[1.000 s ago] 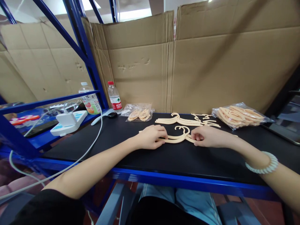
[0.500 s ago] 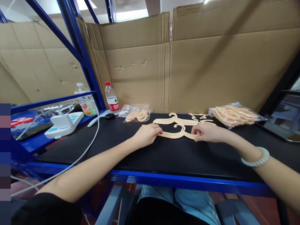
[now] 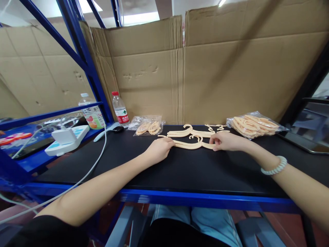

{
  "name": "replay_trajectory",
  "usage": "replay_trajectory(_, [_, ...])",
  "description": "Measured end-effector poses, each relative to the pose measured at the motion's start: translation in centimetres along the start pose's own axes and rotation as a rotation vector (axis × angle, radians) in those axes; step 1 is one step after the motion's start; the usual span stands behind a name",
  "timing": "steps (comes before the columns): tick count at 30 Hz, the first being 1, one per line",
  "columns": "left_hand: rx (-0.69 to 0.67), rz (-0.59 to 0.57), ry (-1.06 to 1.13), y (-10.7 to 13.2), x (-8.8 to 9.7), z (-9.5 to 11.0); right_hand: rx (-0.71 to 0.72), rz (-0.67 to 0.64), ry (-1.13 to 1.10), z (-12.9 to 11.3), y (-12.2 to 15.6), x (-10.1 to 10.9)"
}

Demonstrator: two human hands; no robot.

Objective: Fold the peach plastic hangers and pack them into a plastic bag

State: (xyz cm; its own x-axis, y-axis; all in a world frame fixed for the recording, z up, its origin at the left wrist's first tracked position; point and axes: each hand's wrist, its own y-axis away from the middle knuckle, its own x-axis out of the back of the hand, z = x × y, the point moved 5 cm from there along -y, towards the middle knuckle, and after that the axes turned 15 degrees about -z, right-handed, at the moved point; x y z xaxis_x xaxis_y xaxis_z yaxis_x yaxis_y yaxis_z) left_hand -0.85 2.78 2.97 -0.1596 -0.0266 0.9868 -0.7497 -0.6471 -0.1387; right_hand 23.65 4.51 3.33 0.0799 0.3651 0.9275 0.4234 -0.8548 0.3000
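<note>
A cream-coloured clothes hanger [image 3: 190, 146] lies low over the black tabletop, its hook toward the back. My left hand [image 3: 159, 150] closes on its left arm, and the hanger's tip shows past the knuckles. At the other end, my right hand [image 3: 227, 141] pinches the right arm between thumb and fingers. Just behind lies a second cream hanger [image 3: 177, 133], partly overlapped by the first one's hook. Thin cream zigzag-shaped pieces [image 3: 218, 128] rest at the back, behind my right hand.
A clear bag of cream hangers [image 3: 254, 126] lies at the back right, near a dark tray [image 3: 305, 130]. To the left are a small bag of cream parts [image 3: 149, 127], a water bottle [image 3: 120, 109], a power strip [image 3: 63, 142] and a trailing white cable [image 3: 96, 161]. Cardboard [image 3: 144, 79] walls the back.
Both hands keep their hold while the front hanger has shifted slightly away from me, closer to the one behind. The view has moved a little.
</note>
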Motion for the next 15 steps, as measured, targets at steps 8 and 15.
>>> replay_trajectory(8, [0.157,0.229,0.079,0.2,1.6,-2.6,-0.011,0.084,0.012,1.3,0.0,1.1])
replay_trajectory(15, [0.291,0.317,0.279,0.0,1.9,-7.5,-0.023,0.444,-0.035,3.9,0.6,3.4])
